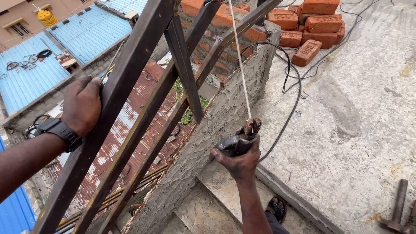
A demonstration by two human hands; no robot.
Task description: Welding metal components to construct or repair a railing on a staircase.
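Observation:
My left hand (82,104), with a black watch on the wrist, grips the edge of a rusty brown steel frame (130,82) that leans over a rough cement parapet wall (225,112). My right hand (240,158) is closed on a welding electrode holder (242,136). A thin pale welding rod (240,65) runs up from the holder toward the frame's top bars. A black cable (294,99) trails from the holder across the concrete roof.
Red bricks (312,26) are stacked at the back on the grey concrete roof (355,108). A hammer-like metal tool (396,208) lies at the lower right. Beyond the wall the ground drops to rusty (130,130) and blue metal roofs (82,34). My sandalled foot (277,208) stands on a lower step.

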